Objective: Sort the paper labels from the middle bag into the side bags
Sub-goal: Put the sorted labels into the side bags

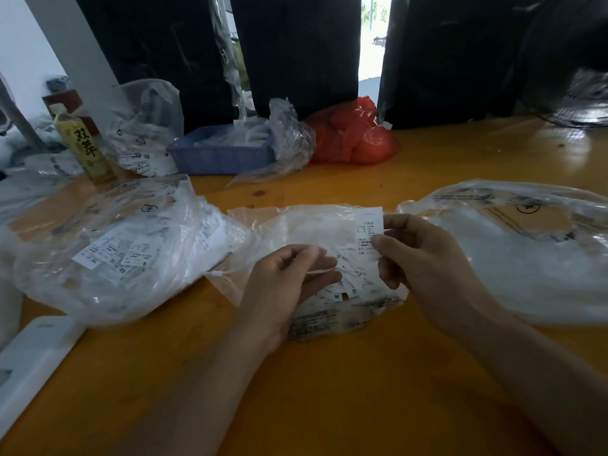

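The middle bag [296, 225], clear plastic, lies flat on the orange table with several white paper labels [348, 278] inside, marked XS, M, XL. My right hand [424, 255] pinches one white label [368, 228] upright between thumb and fingers over the bag. My left hand [289, 278] hovers over the bag's near left part, fingers curled around a thin white string. The left bag [108, 245] holds several labels. The right bag [526, 251] looks mostly white inside.
A blue basket [217, 156] with plastic bags, a red bag [352, 133] and a yellow bottle [82, 146] stand at the back. Dark cloth hangs behind. A white tray [33, 363] lies at the near left edge.
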